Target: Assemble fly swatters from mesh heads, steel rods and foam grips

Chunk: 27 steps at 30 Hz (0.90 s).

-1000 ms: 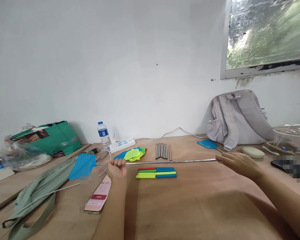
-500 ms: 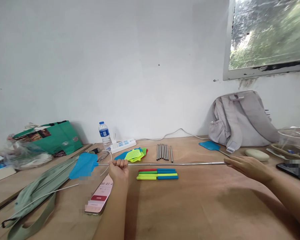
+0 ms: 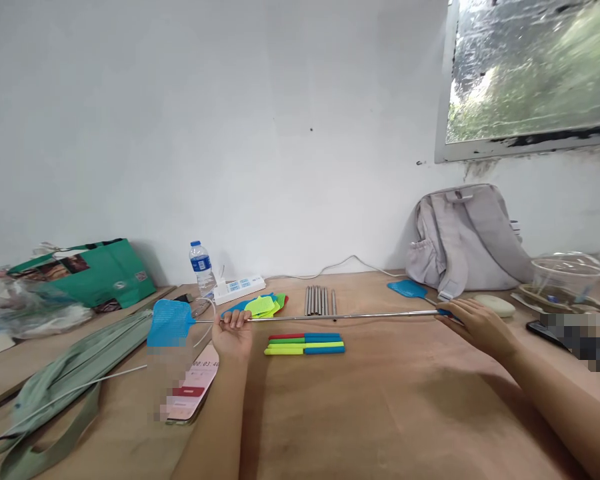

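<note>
Telescopic fly swatter (image 3: 300, 318), extended.
Left hand (image 3: 233, 337) grips shaft (image 3: 360, 315), right hand (image 3: 473, 325) blue handle (image 3: 448, 315). Likely length-adjusting; next calls for steady alignment.

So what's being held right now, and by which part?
A fly swatter: the left hand grips its metal rod near the blue head; the right hand holds the blue handle at the other end.

Hands (image 3: 233, 339) wide apart, seemingly curled
</note>
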Each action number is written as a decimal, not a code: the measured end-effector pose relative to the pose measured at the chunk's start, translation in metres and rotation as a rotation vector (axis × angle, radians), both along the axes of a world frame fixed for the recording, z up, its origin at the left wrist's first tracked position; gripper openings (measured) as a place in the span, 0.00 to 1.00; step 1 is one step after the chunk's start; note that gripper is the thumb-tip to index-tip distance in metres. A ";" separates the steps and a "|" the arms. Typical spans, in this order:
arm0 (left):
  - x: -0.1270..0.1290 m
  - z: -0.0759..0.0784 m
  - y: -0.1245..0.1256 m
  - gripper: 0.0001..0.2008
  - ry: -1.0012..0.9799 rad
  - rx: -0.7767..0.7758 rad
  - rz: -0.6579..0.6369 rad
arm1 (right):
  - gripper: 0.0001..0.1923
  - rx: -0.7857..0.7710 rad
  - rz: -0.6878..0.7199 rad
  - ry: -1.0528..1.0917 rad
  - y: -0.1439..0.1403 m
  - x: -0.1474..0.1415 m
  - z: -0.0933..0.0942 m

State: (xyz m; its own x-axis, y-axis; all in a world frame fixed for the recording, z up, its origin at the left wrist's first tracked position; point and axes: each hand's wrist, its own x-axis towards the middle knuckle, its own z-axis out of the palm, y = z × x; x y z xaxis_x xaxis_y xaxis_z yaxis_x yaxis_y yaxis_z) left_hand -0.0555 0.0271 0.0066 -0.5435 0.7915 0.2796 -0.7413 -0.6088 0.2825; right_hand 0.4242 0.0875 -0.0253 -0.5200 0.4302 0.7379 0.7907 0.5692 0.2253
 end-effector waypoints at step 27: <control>-0.003 0.006 -0.008 0.11 0.059 -0.189 -0.142 | 0.12 0.121 -0.484 0.310 0.005 0.016 -0.002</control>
State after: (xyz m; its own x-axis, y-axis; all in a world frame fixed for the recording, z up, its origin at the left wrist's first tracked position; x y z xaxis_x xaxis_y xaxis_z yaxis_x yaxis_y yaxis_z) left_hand -0.0583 0.0189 0.0121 -0.4103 0.8999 0.1475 -0.7946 -0.4322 0.4265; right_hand 0.4403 0.0925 -0.0277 -0.0372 0.4680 0.8830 0.9937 0.1112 -0.0171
